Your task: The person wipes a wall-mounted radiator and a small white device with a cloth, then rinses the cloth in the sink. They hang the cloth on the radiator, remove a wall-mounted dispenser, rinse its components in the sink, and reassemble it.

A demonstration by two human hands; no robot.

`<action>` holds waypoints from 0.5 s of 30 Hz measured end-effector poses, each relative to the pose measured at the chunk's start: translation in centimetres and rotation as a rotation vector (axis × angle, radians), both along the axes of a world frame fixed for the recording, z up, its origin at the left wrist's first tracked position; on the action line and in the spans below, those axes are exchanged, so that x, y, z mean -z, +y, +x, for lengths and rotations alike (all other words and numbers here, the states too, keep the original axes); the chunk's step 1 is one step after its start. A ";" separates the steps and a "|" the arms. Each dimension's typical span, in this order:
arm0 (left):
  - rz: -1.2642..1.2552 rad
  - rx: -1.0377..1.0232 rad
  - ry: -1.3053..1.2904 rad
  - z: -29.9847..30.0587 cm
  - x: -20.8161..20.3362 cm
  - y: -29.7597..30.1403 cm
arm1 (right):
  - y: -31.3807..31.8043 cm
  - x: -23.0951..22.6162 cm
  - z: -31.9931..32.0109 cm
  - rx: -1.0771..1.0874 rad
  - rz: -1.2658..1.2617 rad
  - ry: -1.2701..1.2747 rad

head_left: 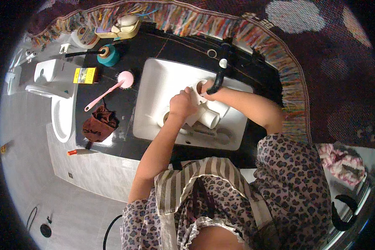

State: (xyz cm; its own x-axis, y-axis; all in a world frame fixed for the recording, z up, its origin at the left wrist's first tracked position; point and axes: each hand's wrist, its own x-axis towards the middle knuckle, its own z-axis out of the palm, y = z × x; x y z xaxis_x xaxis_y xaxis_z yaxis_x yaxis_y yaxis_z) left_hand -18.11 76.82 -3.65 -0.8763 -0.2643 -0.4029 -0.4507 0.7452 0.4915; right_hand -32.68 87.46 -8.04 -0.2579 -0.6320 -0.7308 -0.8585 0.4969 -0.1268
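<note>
Over the white sink (154,71), my left hand (183,104) is closed on a white cup (192,93), thumb near its rim. My right hand (207,90) reaches into the cup's mouth from the right, below the black faucet (218,79). Its fingers are hidden inside, so I cannot tell whether they hold anything. Just below my hands, a second white cup (212,119) lies on its side with its mouth toward me. Another round white piece (162,119) is partly hidden behind my left wrist.
Left of the sink on the black counter (127,104) lie a pink round-headed brush (108,93), a dark brown cloth (100,125) and a yellow box (85,75). A teal bottle (108,56) and a soap tray (121,31) stand farther back. A fringed cloth (221,27) borders the counter.
</note>
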 end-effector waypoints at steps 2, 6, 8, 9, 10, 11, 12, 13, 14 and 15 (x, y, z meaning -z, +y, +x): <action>-0.004 -0.029 0.014 0.1 0.6 0.2 | -0.4 2.9 -0.2 -0.447 0.141 0.197; -0.018 -0.016 0.073 0.1 0.3 1.1 | 2.2 7.0 -0.9 -0.252 0.038 0.197; -0.061 -0.087 0.085 0.6 1.3 1.0 | -0.4 2.3 0.2 -0.054 0.000 -0.017; -0.079 -0.069 0.083 0.3 1.5 1.4 | 0.2 1.4 0.2 0.034 0.000 -0.036; -0.104 -0.059 0.073 0.3 1.8 1.4 | 0.7 0.8 0.3 0.076 -0.031 -0.048; -0.128 -0.048 0.062 0.3 2.1 1.3 | 1.1 0.2 0.2 0.087 -0.087 -0.048; -0.133 -0.055 0.071 0.3 2.3 1.3 | 1.8 -1.0 0.3 0.074 -0.139 -0.060; -0.125 -0.064 0.072 0.5 2.0 1.1 | 1.8 -3.8 0.7 -0.038 -0.157 -0.087; -0.114 -0.064 0.080 0.4 1.3 1.0 | 2.1 -4.5 1.3 0.041 -0.240 -0.118; -0.103 -0.070 0.083 0.5 0.9 1.0 | 2.2 -4.9 1.9 0.115 -0.323 -0.155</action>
State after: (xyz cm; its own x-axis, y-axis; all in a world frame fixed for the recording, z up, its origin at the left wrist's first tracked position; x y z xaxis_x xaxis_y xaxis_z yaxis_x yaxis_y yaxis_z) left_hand -17.61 77.85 -4.60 -0.8833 -0.3622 -0.2976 -0.4645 0.7617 0.4516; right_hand -30.82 89.65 -3.18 -0.2425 -0.8097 -0.5344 -0.7580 0.5019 -0.4165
